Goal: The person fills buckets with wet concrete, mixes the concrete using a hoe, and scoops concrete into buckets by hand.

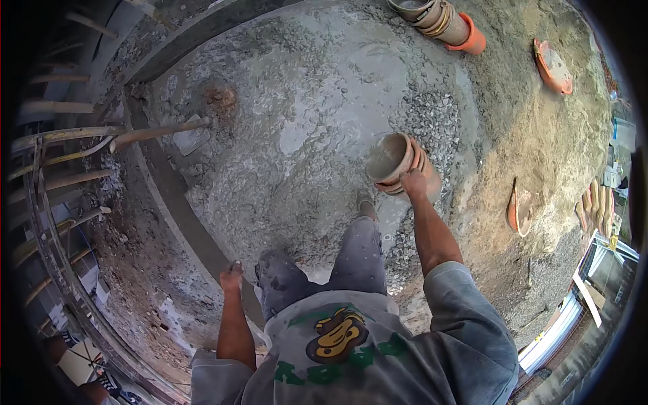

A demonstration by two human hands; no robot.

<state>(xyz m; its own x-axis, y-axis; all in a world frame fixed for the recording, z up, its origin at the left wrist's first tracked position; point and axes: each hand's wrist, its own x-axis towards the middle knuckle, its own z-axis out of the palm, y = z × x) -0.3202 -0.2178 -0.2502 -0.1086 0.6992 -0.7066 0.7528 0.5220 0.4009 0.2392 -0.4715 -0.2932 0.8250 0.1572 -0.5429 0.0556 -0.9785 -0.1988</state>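
My right hand (413,182) grips the rim of a stack of orange, cement-coated buckets (426,177), tilted with the open mouth facing left. The stack is over grey gravel just ahead of my foot. At the lower left, my left hand (231,275) hangs beside my leg, above a concrete edge (192,223). Its fingers look curled, but they are too small to tell whether anything is in them. Wet grey cement (297,135) covers the ground ahead of me.
Another bucket stack (445,25) lies at the top. Orange pans (555,67) (520,209) rest on sand at the right. A shovel (192,138) and wooden poles (61,106) are at the left. Filled sacks (595,208) lie at far right. A person's part (94,391) shows lower left.
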